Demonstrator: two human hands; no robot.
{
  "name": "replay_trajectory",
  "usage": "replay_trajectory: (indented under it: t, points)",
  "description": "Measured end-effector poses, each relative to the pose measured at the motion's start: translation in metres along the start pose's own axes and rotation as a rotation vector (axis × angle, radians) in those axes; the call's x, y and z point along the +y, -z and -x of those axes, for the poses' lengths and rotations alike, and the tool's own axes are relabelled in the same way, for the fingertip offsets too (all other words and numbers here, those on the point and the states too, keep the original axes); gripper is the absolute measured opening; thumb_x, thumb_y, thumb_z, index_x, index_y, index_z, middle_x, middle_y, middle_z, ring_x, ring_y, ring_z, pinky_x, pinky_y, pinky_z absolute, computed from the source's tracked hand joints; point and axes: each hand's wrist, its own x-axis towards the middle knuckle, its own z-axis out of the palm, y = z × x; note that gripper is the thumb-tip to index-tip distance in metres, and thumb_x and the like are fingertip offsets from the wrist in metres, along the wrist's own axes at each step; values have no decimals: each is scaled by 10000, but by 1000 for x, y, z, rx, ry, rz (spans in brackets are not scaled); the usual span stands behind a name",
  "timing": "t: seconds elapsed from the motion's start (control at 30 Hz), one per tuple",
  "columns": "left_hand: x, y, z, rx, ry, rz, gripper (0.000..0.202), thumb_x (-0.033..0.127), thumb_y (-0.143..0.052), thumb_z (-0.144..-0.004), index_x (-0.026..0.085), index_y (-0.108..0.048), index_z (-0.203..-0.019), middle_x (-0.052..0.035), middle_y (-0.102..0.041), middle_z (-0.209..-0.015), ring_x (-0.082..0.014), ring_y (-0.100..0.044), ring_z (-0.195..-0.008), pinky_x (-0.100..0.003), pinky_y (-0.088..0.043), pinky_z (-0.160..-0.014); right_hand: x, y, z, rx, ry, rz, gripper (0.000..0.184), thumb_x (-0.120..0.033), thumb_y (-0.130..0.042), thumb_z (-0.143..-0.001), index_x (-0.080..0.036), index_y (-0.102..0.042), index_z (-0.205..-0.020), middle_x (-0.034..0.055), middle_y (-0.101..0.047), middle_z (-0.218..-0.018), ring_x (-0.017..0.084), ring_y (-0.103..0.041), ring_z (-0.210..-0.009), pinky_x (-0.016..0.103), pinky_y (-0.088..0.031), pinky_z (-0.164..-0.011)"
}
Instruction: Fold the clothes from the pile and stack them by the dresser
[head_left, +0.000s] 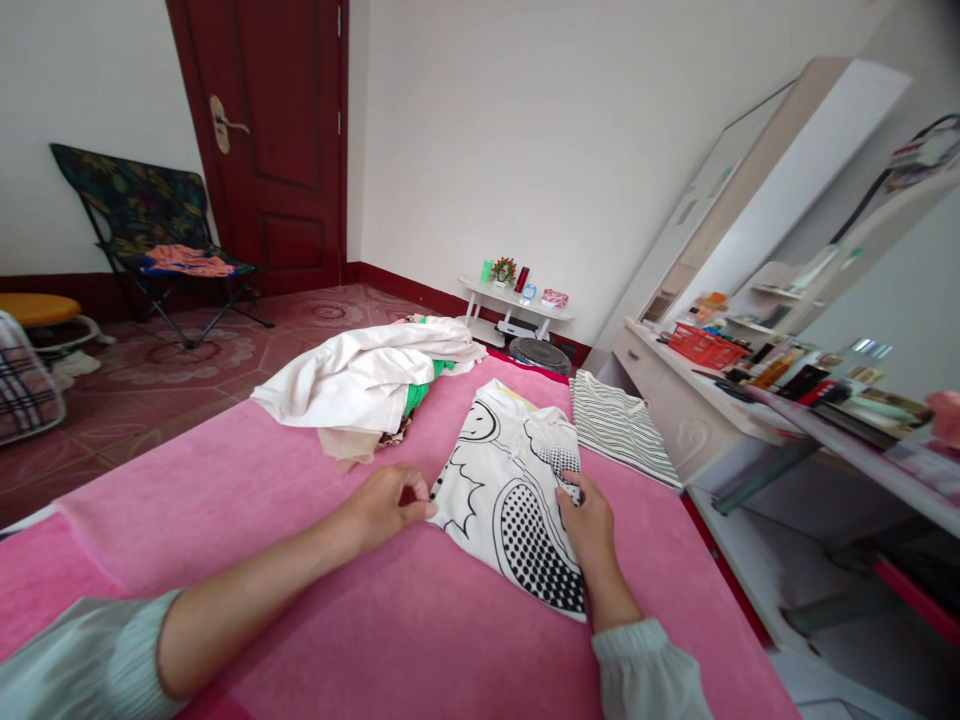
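Note:
A white garment with black dotted and cartoon prints lies partly folded on the pink bed cover. My left hand pinches its left edge between thumb and fingers. My right hand grips its right edge, with the fingers curled over the cloth. Both sleeves are pale green.
A heap of white, beige and green clothes lies behind my left hand. A folded striped top rests at the bed's right edge. A white dresser with a red basket stands to the right. A folding chair stands by the red door.

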Motion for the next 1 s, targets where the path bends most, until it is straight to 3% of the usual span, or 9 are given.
replay_trajectory:
  t: [0.17,0.3,0.43,0.53,0.63,0.73,0.9,1.0]
  points:
    - [4,-7,-6,-48,201,257,267,429,-600,-726,190,-488,-685,16,-570,-618,-160,-569,-580,-253,-429,-521,-3,-1,0,38,54,37,411,-332,-483,-739,-119,-643,-1052,136,-650,-1111,279,-574,-1052,423,-406,-972]
    - [17,-13,-23,68,228,394,389,373,-711,-644,175,-515,-915,-29,-639,-829,-191,-626,-778,-271,-482,-645,-3,-1,-1,52,43,22,451,-354,-506,-729,-115,-634,-1089,142,-647,-1128,292,-572,-1055,436,-421,-952]
    - [34,-24,-43,26,334,604,527,180,-709,-607,157,-489,-1086,-78,-652,-985,-206,-637,-869,-300,-500,-728,-3,2,-3,26,-29,-87,533,-389,-557,-713,-123,-606,-1173,134,-634,-1175,297,-576,-1053,435,-444,-925]
    - [53,-41,-58,27,150,521,461,36,-580,-603,158,-534,-1045,-57,-660,-985,-178,-631,-848,-280,-489,-744,-7,2,-5,-3,-83,-207,576,-457,-583,-729,-120,-601,-1195,136,-614,-1222,300,-558,-1102,435,-422,-963]
    - [76,-69,-66,44,-150,213,386,3,-512,-596,175,-613,-927,-13,-665,-863,-160,-616,-779,-265,-479,-734,-16,2,-7,-26,-118,-344,601,-542,-567,-760,-116,-612,-1182,136,-596,-1256,292,-528,-1167,419,-382,-1015]
    - [96,-103,-65,-52,-329,-66,317,9,-497,-630,190,-662,-832,-19,-681,-820,-174,-623,-782,-275,-481,-756,-24,3,-7,-89,-118,-488,590,-580,-558,-771,-132,-633,-1148,120,-604,-1253,294,-520,-1187,406,-388,-1012]
    - [113,-141,-52,-244,-423,-289,198,8,-547,-590,142,-682,-644,-145,-692,-802,-258,-633,-742,-331,-485,-668,-24,6,-8,-167,-154,-543,607,-511,-680,-698,-147,-603,-1177,109,-632,-1205,278,-578,-1099,378,-442,-936]
    - [116,-138,-51,-292,-450,-227,169,57,-563,-601,160,-694,-623,-94,-695,-689,-228,-621,-659,-304,-473,-625,-21,6,-9,-223,-97,-499,461,-385,-715,-658,-127,-642,-1034,73,-709,-924,234,-635,-826,323,-495,-730]
